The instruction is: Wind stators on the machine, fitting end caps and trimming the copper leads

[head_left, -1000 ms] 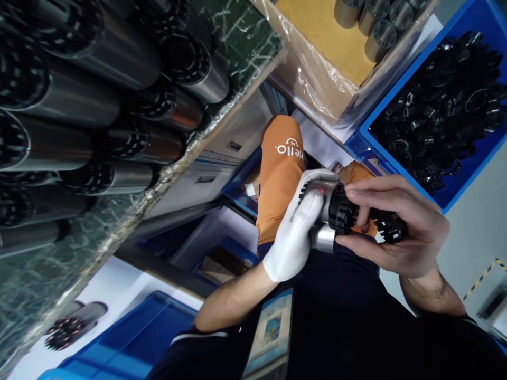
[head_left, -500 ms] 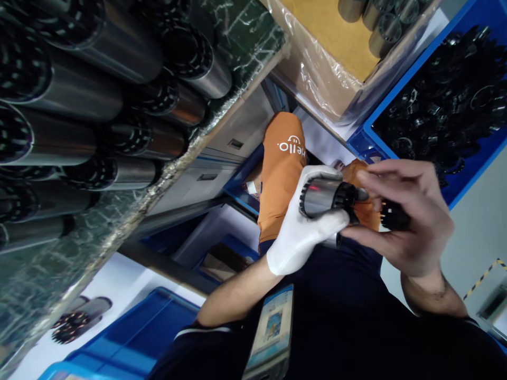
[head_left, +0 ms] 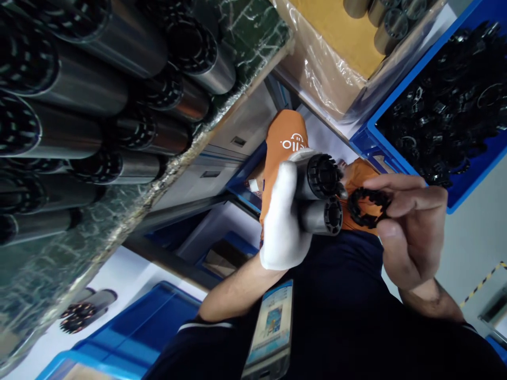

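Two metal cylinders sit stacked in the left hand, which wears a white glove and is wrapped tight round both of them, just right of the frame's middle. Their open ends face right, and each one already shows a black toothed insert in its mouth, though I can't tell how deep those are seated.

Right hand is bare, and its thumb and fingers are pinched on a loose black toothed ring, held just beside the cylinder ends but not touching them. So the hands are close together with a small gap between ring and metal.

My read: this looks like the fitting step, with the ring lined up but not yet on. If it's meant for one of those ends, I'd guess the next move needs the ring turned square to the bore and its teeth matched to whatever's inside before any pushing. Tilted entry looks like the thing to avoid.

Around it: upper left of the frame is a big stack of finished cylinders lying on their sides on a green surface. Upper right is a blue bin of black rings, and next to it a plastic-lined cardboard box with a few more cylinders at the top edge. An orange cloth sits behind the hands, and another blue crate is at lower left.
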`<state>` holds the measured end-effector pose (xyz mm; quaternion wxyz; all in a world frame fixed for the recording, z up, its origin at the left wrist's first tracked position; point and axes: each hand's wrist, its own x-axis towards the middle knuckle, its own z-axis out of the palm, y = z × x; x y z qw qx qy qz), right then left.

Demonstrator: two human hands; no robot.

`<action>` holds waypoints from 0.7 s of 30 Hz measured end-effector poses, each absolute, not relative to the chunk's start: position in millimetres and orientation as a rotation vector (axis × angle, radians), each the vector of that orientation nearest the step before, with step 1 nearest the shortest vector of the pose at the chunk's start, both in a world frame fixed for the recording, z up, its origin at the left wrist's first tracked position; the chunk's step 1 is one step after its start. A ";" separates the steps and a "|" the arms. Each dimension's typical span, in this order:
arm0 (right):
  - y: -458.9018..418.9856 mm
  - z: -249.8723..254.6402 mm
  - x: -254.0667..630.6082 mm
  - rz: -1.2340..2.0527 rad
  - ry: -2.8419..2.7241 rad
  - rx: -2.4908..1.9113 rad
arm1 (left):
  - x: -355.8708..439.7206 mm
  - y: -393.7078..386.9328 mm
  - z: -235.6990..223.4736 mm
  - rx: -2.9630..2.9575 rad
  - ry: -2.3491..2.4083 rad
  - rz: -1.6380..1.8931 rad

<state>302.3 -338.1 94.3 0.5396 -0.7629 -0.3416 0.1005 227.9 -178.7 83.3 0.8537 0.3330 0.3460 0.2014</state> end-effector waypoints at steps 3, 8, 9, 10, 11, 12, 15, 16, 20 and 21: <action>-331.6 87.4 295.8 0.146 -0.862 -1.700 | 231.0 -179.6 86.4 0.704 0.791 0.416; -327.8 84.2 295.4 0.144 -0.949 -1.738 | 228.9 -177.4 86.2 0.747 0.779 0.391; -327.9 85.2 296.6 0.146 -0.971 -1.757 | 228.7 -177.5 86.0 0.738 0.772 0.381; -328.2 86.6 297.8 0.154 -0.988 -1.769 | 228.7 -178.0 85.6 0.723 0.766 0.370; -328.5 88.1 298.6 0.163 -0.994 -1.773 | 228.9 -178.7 85.1 0.707 0.763 0.362; -328.8 89.7 299.1 0.171 -0.987 -1.771 | 229.0 -179.5 84.3 0.696 0.764 0.363; -330.3 94.1 299.2 0.177 -0.959 -1.751 | 228.2 -180.5 79.4 0.729 0.737 0.386; -330.9 95.0 299.0 0.178 -0.964 -1.747 | 227.5 -180.2 77.3 0.760 0.713 0.389; -331.0 92.5 296.9 0.207 -1.031 -1.735 | 224.2 -178.0 73.3 0.842 0.657 0.365; -330.2 90.4 295.8 0.218 -1.039 -1.738 | 223.9 -178.0 73.6 0.832 0.668 0.367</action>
